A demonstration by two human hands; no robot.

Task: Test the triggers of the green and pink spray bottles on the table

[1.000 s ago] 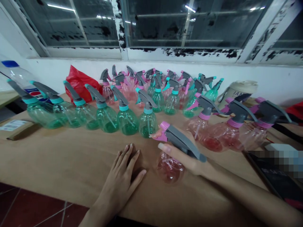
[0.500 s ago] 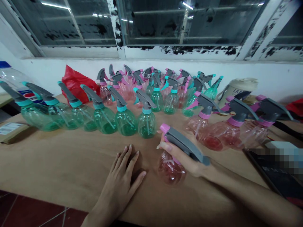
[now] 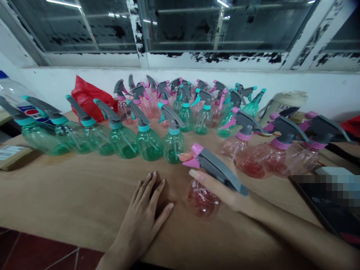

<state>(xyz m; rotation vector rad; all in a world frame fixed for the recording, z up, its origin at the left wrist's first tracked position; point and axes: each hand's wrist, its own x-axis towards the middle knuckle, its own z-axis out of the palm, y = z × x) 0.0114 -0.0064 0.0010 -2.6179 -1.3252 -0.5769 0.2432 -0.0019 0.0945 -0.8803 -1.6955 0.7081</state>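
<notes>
My right hand (image 3: pixel 225 187) is wrapped round the neck of a pink spray bottle (image 3: pixel 203 202) with a grey and pink spray head. The bottle stands on the wooden table, its nozzle toward the far left. My thumb lies along the near side below the spray head; one fingertip shows beyond the pink trigger, and the other fingers are hidden. Left of the bottle, my left hand (image 3: pixel 146 213) rests palm down on the table (image 3: pixel 70 198), fingers stretched and holding nothing. Just beyond the hands stands a green spray bottle (image 3: pixel 173 146), at the end of a row of similar ones.
Several pink spray bottles (image 3: pixel 254 165) stand at the right, with more pink and green ones along the wall. A red plastic bag (image 3: pixel 91 101), a large clear bottle (image 3: pixel 17 93) and a flat package (image 3: pixel 14 155) are at left. A beige cup (image 3: pixel 287 105) stands back right; a dark device (image 3: pixel 323 210) lies at right.
A finger of my right hand has extended forward, so the pink trigger shows in front of the neck. My left hand and the held bottle have stayed in place.
</notes>
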